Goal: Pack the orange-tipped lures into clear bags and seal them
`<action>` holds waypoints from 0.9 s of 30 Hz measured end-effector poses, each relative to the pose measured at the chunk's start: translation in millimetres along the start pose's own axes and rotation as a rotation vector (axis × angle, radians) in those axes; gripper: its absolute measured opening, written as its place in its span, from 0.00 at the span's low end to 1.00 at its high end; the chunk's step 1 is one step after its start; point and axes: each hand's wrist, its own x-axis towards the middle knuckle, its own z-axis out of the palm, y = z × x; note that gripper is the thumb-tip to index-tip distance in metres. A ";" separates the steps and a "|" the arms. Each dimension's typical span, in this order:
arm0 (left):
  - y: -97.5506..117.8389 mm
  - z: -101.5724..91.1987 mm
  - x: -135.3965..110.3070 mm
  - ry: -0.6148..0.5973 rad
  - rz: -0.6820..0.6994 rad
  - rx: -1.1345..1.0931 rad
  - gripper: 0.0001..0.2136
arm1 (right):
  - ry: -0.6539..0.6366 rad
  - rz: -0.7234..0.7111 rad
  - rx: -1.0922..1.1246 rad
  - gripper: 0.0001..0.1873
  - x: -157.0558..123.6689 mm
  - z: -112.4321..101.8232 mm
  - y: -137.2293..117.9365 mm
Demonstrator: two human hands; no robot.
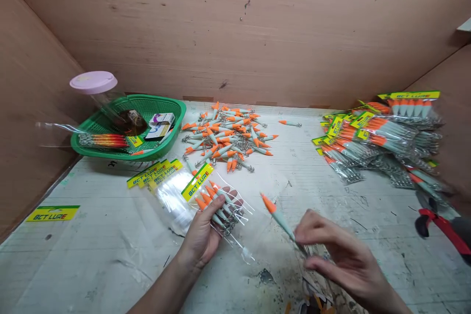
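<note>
Plain wooden walls (228, 34) box in a scuffed white worktop (110, 260). At its front, the right hand (331, 250) has thumb and forefinger pinching one lure (281, 220) by its hook end, though blur hides the exact contact. Its orange tip points up and away, towards the left.

Beside it, the left hand (206, 230) cradles a clear bag (197, 182), thumb pressed down over the front, some fingers spread behind the film. Several lures (203, 204) lie in it side by side, orange ends towards the yellow header.

This looks like the filling step, with the bag partly loaded. A next move would call for turning the lure to match its neighbours and keeping its hooks off the film; which end is open, I cannot tell.

Just beyond the left hand lie empty bags (176, 196). Farther out are the loose pile (231, 135), a green basket (179, 127) holding a pink-lidded jar (93, 82), and, to the right, filled packs (382, 137) with pliers (447, 235) near them.
</note>
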 end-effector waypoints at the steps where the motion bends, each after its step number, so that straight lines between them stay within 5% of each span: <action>1: 0.1 0.2 -0.2 0.002 0.002 0.002 0.10 | -0.098 0.004 -0.020 0.12 0.0 -2.2 -5.6; 5: -0.4 0.4 -0.1 -0.006 -0.014 0.001 0.10 | -0.308 -0.030 -0.256 0.11 5.2 0.8 -19.3; 13: -5.8 -0.6 -0.4 -0.028 -0.008 0.014 0.09 | 0.082 -0.273 -0.612 0.17 21.0 44.3 -0.1; 20: -4.4 2.5 -2.1 0.006 -0.029 -0.022 0.09 | 0.153 -0.301 -0.668 0.21 14.3 48.7 5.4; 27: -7.7 0.4 -3.6 -0.086 -0.031 0.032 0.10 | 0.206 -0.277 -0.569 0.21 13.6 50.8 3.7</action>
